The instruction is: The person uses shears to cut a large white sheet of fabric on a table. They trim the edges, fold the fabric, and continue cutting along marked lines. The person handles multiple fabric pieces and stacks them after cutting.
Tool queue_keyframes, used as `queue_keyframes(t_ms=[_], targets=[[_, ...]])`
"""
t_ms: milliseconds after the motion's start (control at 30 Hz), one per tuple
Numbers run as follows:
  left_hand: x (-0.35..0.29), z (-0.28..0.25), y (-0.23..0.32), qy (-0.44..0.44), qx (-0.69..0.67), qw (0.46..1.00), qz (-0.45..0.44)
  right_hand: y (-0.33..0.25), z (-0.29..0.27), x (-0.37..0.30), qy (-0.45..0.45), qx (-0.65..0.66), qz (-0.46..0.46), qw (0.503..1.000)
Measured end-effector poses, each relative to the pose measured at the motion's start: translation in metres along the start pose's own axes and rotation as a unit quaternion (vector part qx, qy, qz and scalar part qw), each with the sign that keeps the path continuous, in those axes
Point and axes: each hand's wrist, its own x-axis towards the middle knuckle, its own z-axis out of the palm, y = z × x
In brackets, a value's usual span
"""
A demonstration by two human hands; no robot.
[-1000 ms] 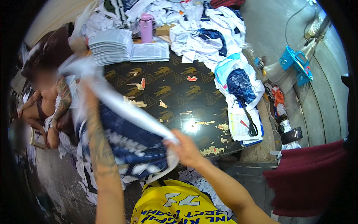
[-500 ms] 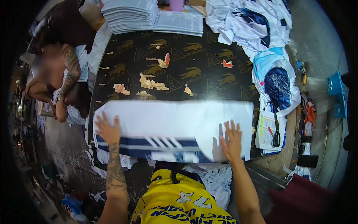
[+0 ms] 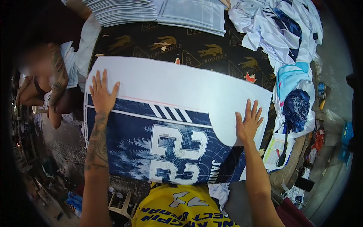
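Note:
A wide printed sheet (image 3: 128, 151), navy with white stripes, large numerals and a white border, lies across the dark table in front of me. Its near edge hangs over the table's front, close to my yellow shirt. On the white band at its left part, my left hand (image 3: 102, 90) rests flat with fingers apart. My right hand (image 3: 249, 123) presses flat on the white area at the right part, fingers spread and casting a shadow. Neither hand grips anything.
Stacks of folded white-grey sheets (image 3: 193, 15) stand on the table's (image 3: 151, 41) far side. White cloth (image 3: 261, 30) is heaped at the far right, above a wrapped navy bundle (image 3: 297, 109) and black-handled scissors (image 3: 281, 157). At the left, another person (image 3: 58, 75) sits beside the table.
Both hands have moved away from me along with the sheet, whose far edge lies further up the table. Much more of its navy print and numerals shows. The view has shifted and tilted slightly.

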Motion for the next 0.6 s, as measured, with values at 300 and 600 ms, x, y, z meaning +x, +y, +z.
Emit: queue_keyframes(t_ms=[300, 600], targets=[[0.155, -0.025, 0.045, 0.093, -0.068, 0.988, 0.104, -0.009, -0.1, 0.191, 0.236, -0.045, -0.24, 0.941], [-0.352, -0.104, -0.068, 0.019, -0.081, 0.821, -0.564, 0.053, -0.036, -0.344, -0.063, 0.424, 0.359, 0.829]])
